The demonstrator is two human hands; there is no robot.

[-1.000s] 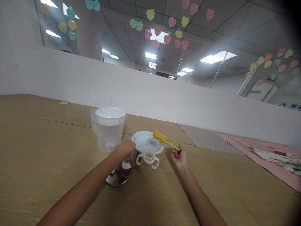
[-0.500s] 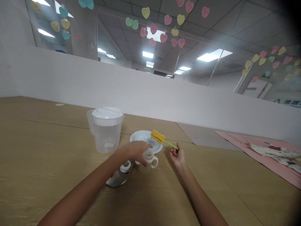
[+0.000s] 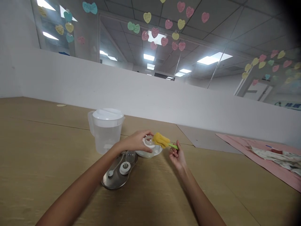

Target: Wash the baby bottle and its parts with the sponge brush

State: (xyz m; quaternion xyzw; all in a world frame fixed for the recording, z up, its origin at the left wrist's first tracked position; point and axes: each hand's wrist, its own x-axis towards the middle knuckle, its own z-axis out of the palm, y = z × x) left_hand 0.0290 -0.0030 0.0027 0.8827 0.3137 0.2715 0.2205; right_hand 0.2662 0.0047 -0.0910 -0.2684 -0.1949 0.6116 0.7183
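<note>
My left hand (image 3: 136,142) is wrapped round a clear baby bottle (image 3: 149,141), held over a white bowl (image 3: 148,155) with the mouth turned toward me and the brush. In my right hand (image 3: 178,157) is the green handle of a bottle brush (image 3: 161,140). Its yellow sponge head is close beside the bottle's mouth; whether they touch I cannot tell. Below my left wrist lies a kidney-shaped metal tray (image 3: 118,182). On it are a white collar with a teat (image 3: 125,168), a clear dome cap (image 3: 130,156) and a thin white stick with a rounded end (image 3: 111,173).
A lidded clear plastic jug (image 3: 107,135) stands behind my left hand, left of the bowl. At far right a pink cloth (image 3: 231,141) carries patterned fabric (image 3: 274,156) and a pen. A white wall (image 3: 145,94) runs along the table's back edge.
My left hand has lifted the bottle up and away from me, from beside the tray to over the bowl. The sponge head has shifted slightly right. More of the tray shows.
</note>
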